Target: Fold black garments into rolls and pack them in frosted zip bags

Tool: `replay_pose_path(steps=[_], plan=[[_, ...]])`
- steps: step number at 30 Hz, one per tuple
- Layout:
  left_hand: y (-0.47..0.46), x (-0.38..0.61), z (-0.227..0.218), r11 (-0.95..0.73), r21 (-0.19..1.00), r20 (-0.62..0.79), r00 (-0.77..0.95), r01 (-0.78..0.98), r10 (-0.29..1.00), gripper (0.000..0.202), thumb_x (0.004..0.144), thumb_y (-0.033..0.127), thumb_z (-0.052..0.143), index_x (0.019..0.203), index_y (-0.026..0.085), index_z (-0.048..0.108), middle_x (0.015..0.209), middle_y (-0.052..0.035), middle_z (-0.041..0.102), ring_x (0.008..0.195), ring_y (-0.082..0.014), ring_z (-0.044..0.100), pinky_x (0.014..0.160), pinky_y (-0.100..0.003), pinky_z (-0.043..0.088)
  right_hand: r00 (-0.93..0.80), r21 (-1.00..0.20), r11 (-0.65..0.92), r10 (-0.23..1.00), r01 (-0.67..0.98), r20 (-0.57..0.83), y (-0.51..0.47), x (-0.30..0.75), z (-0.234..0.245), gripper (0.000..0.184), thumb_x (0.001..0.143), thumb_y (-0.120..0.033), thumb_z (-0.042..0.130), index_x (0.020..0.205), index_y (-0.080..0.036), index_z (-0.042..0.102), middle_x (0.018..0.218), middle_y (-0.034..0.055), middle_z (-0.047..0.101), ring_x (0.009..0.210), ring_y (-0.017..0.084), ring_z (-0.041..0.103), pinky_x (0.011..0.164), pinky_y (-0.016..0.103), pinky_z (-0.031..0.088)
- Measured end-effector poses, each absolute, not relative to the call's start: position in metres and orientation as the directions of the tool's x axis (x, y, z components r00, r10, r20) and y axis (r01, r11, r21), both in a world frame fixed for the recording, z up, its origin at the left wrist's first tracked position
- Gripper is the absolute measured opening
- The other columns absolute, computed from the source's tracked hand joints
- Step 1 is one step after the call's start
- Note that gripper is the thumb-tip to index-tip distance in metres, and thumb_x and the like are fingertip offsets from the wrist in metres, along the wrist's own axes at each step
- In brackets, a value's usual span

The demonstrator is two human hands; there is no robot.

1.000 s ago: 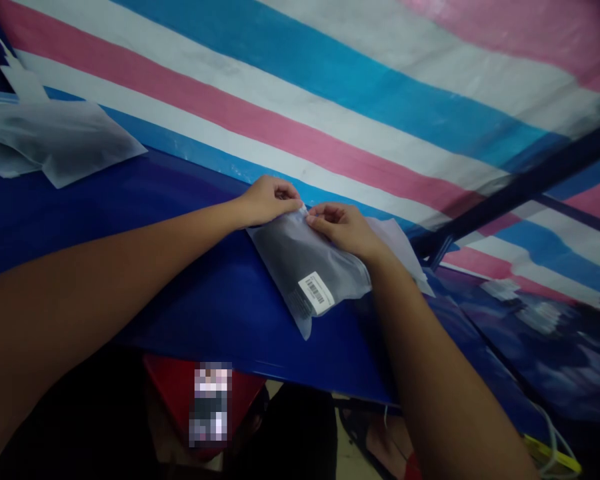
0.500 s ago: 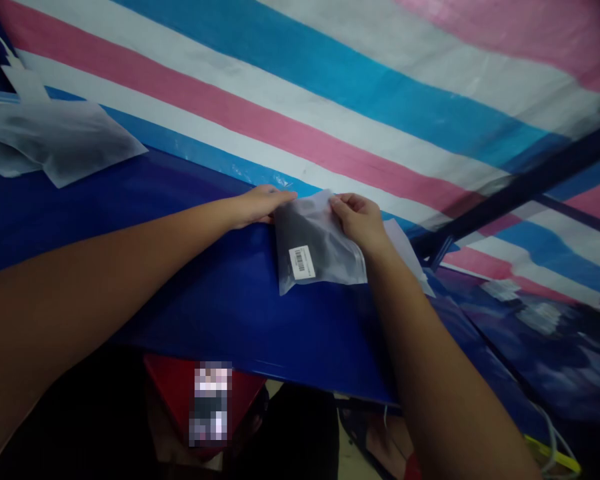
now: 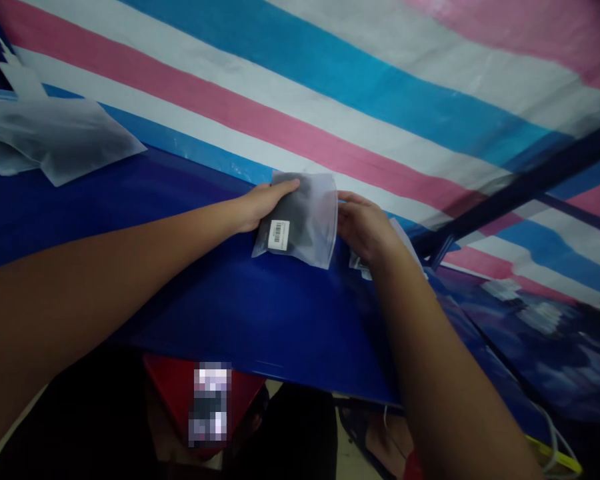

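Over the far side of a blue table (image 3: 215,307), near the striped sheet (image 3: 330,100), is a frosted plastic bag (image 3: 317,223) with something dark (image 3: 300,207) inside; can't really tell if it's lifted a bit or resting on the tabletop. Left hand (image 3: 260,205) has it gripped by the left side, thumb (image 3: 287,187) pressed flat across the front; there's a white barcode label (image 3: 279,235) near the bag's lower left corner, print way too small to read. Right hand (image 3: 365,223) is right by the opposite edge, fingers loosely bent; honestly can't tell if they're touching the plastic or just beside it. Behind that right wrist there's another pale bag (image 3: 409,243), mostly covered up, so no clue what's in it; off to the left, well apart from the hands, a few more frosted bags (image 3: 93,140) lie overlapping on the table. Down below the front edge you've got a red surface (image 3: 170,377) with a pixelated patch (image 3: 210,403) over it; over to the right, some pale packets (image 3: 540,317), pretty blurry.
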State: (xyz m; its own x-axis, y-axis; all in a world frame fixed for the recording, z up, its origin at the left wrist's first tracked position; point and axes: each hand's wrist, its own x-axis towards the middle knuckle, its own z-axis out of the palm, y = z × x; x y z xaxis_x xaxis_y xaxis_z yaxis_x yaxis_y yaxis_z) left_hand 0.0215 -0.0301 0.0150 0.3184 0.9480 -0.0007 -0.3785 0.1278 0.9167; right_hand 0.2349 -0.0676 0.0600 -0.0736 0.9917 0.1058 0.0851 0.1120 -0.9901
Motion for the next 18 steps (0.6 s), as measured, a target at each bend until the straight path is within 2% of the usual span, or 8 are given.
replay_pose_path(steps=[2, 4, 8, 10, 12, 15, 18], plan=[[-0.029, 0.02, 0.014, 0.12, 0.925, -0.016, 0.278, -0.359, 0.96, 0.038, 0.082, 0.049, 0.087, 0.105, 0.021, 0.076, 0.113, -0.0172, 0.082, 0.107, -0.0352, 0.078, 0.087, -0.046, 0.064, -0.132, -0.99, 0.083, 0.989, 0.113, 0.068, -0.071, 0.231, 0.058, 0.021, 0.078, -0.023, 0.081, 0.098, -0.024, 0.073, 0.099, 0.007, 0.077, 0.089, 0.023, 0.073, 0.08, 0.038, 0.065], [-0.029, 0.019, 0.016, 0.105, 0.929, -0.016, 0.246, -0.356, 0.969, 0.04, 0.083, 0.05, 0.086, 0.107, 0.02, 0.076, 0.115, -0.0171, 0.082, 0.107, -0.0342, 0.078, 0.086, -0.044, 0.064, -0.183, -0.986, 0.047, 0.983, 0.163, 0.017, -0.075, 0.228, 0.056, 0.018, 0.085, -0.033, 0.084, 0.098, -0.023, 0.076, 0.101, 0.009, 0.078, 0.09, 0.024, 0.074, 0.08, 0.039, 0.065], [-0.034, 0.022, 0.02, 0.075, 0.941, -0.002, 0.215, -0.331, 0.977, 0.041, 0.089, 0.052, 0.081, 0.112, 0.019, 0.073, 0.12, -0.0176, 0.081, 0.106, -0.0321, 0.077, 0.083, -0.041, 0.063, -0.156, -0.972, -0.021, 0.986, 0.232, -0.059, -0.081, 0.222, 0.054, 0.03, 0.088, -0.047, 0.087, 0.089, -0.02, 0.076, 0.096, 0.0126, 0.078, 0.082, 0.024, 0.072, 0.076, 0.039, 0.064], [-0.038, 0.025, 0.021, 0.06, 0.945, 0.01, 0.211, -0.321, 0.977, 0.041, 0.091, 0.054, 0.078, 0.112, 0.019, 0.072, 0.12, -0.0173, 0.081, 0.107, -0.0315, 0.077, 0.084, -0.039, 0.062, -0.21, -0.979, -0.007, 0.976, 0.203, -0.051, -0.084, 0.217, 0.053, 0.031, 0.084, -0.045, 0.091, 0.097, -0.022, 0.076, 0.1, 0.0105, 0.079, 0.087, 0.025, 0.072, 0.078, 0.039, 0.064], [-0.042, 0.028, 0.022, 0.05, 0.951, 0.018, 0.215, -0.305, 0.977, 0.04, 0.093, 0.055, 0.075, 0.112, 0.02, 0.072, 0.117, -0.0161, 0.081, 0.108, -0.0311, 0.077, 0.085, -0.039, 0.061, -0.321, -0.986, 0.051, 0.947, 0.159, -0.003, -0.087, 0.21, 0.051, 0.038, 0.082, -0.041, 0.092, 0.111, -0.026, 0.074, 0.114, 0.0077, 0.079, 0.1, 0.027, 0.074, 0.085, 0.039, 0.065], [-0.048, 0.033, 0.023, 0.051, 0.957, 0.015, 0.225, -0.287, 0.974, 0.039, 0.096, 0.057, 0.07, 0.11, 0.021, 0.072, 0.113, -0.014, 0.081, 0.107, -0.0301, 0.077, 0.085, -0.038, 0.06, -0.373, -0.984, 0.134, 0.924, 0.115, 0.082, -0.089, 0.199, 0.046, 0.042, 0.086, -0.038, 0.087, 0.123, -0.032, 0.07, 0.132, 0.0046, 0.076, 0.117, 0.027, 0.073, 0.094, 0.039, 0.065], [-0.054, 0.036, 0.025, 0.056, 0.955, 0.007, 0.209, -0.29, 0.978, 0.037, 0.097, 0.055, 0.068, 0.109, 0.021, 0.073, 0.111, -0.0123, 0.081, 0.105, -0.0286, 0.076, 0.085, -0.038, 0.06, -0.341, -0.989, 0.099, 0.938, 0.11, 0.056, -0.089, 0.191, 0.041, 0.036, 0.09, -0.04, 0.082, 0.123, -0.034, 0.069, 0.126, 0.0038, 0.077, 0.115, 0.029, 0.075, 0.09, 0.041, 0.068]])
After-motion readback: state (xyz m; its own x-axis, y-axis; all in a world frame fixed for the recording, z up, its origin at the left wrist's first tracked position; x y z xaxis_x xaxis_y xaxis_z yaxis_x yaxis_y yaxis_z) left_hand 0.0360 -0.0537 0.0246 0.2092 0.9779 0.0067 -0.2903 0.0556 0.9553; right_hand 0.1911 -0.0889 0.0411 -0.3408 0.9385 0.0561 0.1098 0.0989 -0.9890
